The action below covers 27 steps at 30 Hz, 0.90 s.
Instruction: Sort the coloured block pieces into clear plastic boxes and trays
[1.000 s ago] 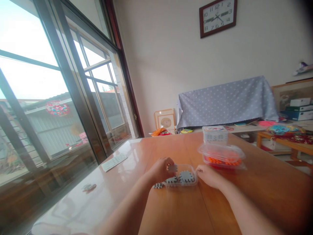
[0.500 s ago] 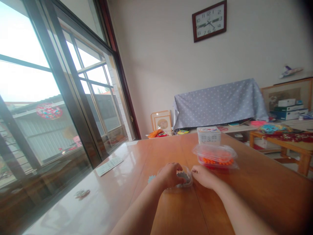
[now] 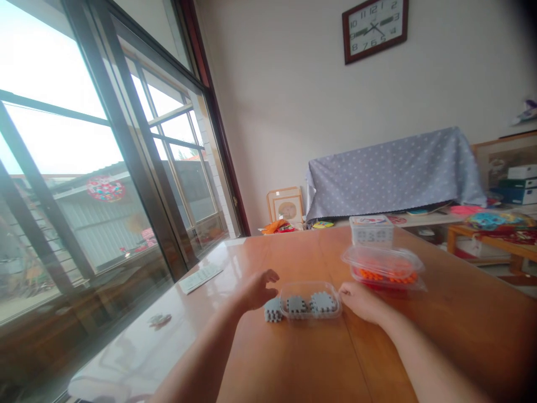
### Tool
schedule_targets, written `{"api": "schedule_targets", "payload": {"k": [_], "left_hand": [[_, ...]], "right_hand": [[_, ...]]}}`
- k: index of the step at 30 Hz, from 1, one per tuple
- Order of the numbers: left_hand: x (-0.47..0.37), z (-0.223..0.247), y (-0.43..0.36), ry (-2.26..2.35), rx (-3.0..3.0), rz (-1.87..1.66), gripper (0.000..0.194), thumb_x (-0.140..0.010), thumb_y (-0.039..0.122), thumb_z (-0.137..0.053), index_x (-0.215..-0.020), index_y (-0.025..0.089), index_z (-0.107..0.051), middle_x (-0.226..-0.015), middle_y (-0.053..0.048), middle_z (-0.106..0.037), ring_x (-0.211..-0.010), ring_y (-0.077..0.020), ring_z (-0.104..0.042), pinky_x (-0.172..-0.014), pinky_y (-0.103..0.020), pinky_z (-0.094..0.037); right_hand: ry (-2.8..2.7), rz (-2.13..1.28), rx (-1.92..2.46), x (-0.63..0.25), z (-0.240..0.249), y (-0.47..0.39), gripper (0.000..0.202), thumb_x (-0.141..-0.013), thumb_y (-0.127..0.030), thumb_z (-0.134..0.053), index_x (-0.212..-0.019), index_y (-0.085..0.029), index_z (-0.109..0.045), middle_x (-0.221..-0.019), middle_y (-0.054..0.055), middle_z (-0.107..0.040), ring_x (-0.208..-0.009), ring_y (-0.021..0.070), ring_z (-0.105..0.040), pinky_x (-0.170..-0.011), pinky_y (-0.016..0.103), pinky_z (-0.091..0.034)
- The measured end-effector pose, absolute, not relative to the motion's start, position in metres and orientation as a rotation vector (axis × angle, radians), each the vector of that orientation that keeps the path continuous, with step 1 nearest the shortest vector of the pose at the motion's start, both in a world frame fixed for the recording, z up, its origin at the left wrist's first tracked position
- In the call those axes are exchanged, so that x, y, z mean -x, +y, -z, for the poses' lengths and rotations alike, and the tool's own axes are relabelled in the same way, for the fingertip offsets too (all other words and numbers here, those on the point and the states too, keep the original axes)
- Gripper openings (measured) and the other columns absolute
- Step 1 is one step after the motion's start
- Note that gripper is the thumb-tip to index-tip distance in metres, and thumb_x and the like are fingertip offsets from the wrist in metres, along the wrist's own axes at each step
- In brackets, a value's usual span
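Note:
A clear plastic container [image 3: 309, 284] sits on the wooden table, holding two stacks of grey, notched-edge foam-like pieces [image 3: 323, 301]. Just outside its left end is another grey stack of notched pieces [image 3: 273, 311]. My left hand [image 3: 257, 291] hovers over and beside that outer stack, thumb and fingers apart, with nothing visible between them. At the container's right end, my right hand [image 3: 358, 301] is closed, its fingertips pinching the rim.
Behind my right hand stands a lidded clear tub [image 3: 384, 268] with orange pieces. A white-lidded clear box [image 3: 371, 230] is farther back. To the left lie a paper sheet [image 3: 201, 279] and a small flat object [image 3: 159, 319]. The window [image 3: 180, 168] borders the table's left side.
My left hand has come out of the container and shifted left, exposing the grey stacks. My right hand stays at the rim. The camera view has turned slightly left.

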<state>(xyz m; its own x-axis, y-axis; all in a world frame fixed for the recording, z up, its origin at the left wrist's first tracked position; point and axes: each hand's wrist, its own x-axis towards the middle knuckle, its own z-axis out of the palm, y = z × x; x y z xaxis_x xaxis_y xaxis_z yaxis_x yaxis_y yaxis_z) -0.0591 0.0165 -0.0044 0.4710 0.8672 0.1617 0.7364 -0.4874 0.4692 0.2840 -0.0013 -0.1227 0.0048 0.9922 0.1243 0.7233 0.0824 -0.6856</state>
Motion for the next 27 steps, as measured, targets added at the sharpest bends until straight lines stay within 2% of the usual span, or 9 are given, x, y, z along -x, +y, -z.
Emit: {"api": "schedule_targets", "payload": {"k": [5,7,16,23,27], "left_hand": [[0.077,0.010,0.005,1.382,-2.340,-0.293,0.064,-0.067,0.027,-0.082,-0.127,0.020,-0.062,-0.133,-0.011,-0.066,-0.120,-0.0296,-0.063,-0.103,-0.040,-0.049],[0.078,0.016,0.004,1.388,-2.340,-0.258,0.069,-0.064,0.030,-0.085,-0.128,0.020,-0.061,-0.133,-0.011,-0.065,-0.120,-0.0310,-0.062,-0.103,-0.041,-0.049],[0.083,0.033,0.009,1.450,-2.407,-0.293,0.065,-0.066,0.027,-0.082,-0.127,0.023,-0.061,-0.124,-0.007,-0.070,-0.111,-0.0285,-0.064,-0.091,-0.037,-0.051],[0.087,0.027,0.006,1.489,-2.463,-0.314,0.060,-0.067,0.030,-0.081,-0.123,0.024,-0.061,-0.114,-0.005,-0.072,-0.101,-0.0268,-0.066,-0.085,-0.035,-0.050],[0.090,0.018,0.010,1.512,-2.431,-0.464,0.051,-0.070,0.027,-0.078,-0.118,0.024,-0.062,-0.113,-0.004,-0.072,-0.099,-0.0243,-0.067,-0.085,-0.035,-0.051]], "right_hand": [[-1.753,-0.604,1.676,-0.284,0.124,-0.001,0.025,-0.087,-0.042,-0.062,-0.075,-0.021,-0.069,-0.065,0.001,-0.068,-0.069,0.0185,-0.059,-0.067,0.027,-0.041],[-1.751,-0.602,1.668,-0.283,0.124,-0.001,0.026,-0.087,-0.043,-0.062,-0.075,-0.022,-0.069,-0.064,0.001,-0.067,-0.068,0.0187,-0.059,-0.068,0.027,-0.042],[-1.746,-0.581,1.658,-0.281,0.122,-0.004,0.029,-0.085,-0.048,-0.065,-0.072,-0.022,-0.068,-0.063,0.002,-0.067,-0.068,0.0199,-0.059,-0.068,0.028,-0.043],[-1.737,-0.595,1.657,-0.282,0.124,-0.003,0.028,-0.085,-0.047,-0.066,-0.073,-0.022,-0.069,-0.062,0.001,-0.067,-0.068,0.0197,-0.059,-0.069,0.028,-0.043],[-1.743,-0.600,1.667,-0.282,0.124,-0.002,0.027,-0.086,-0.045,-0.065,-0.074,-0.022,-0.069,-0.064,0.001,-0.068,-0.069,0.0193,-0.060,-0.069,0.028,-0.043]]}}
